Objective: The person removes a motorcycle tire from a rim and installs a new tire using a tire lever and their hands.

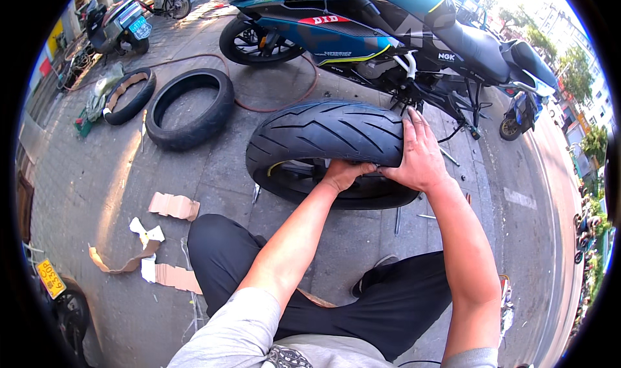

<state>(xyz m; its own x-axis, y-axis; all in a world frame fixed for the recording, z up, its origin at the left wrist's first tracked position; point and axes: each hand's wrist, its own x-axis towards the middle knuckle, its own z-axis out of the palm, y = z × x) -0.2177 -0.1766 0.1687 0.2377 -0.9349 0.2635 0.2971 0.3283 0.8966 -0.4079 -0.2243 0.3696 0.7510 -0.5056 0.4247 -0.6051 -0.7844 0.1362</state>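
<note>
A wide black motorcycle tire (323,130) with a grooved tread stands tilted in front of my knees, a dark wheel (301,172) showing inside its opening. My left hand (348,174) reaches into that opening and grips the tire's inner edge, most of its fingers hidden. My right hand (422,153) clasps the tire's right end, fingers over the tread and thumb toward the inner edge near the left hand. Thin metal rods (398,220) lie on the pavement just beyond and below the tire.
Behind the tire a blue-and-black motorcycle (362,34) stands. Two loose tires (189,143) (131,112) lie to the left, near a reddish hose (249,109). Torn cardboard strips (174,206) are scattered by my left knee. A road runs along the right.
</note>
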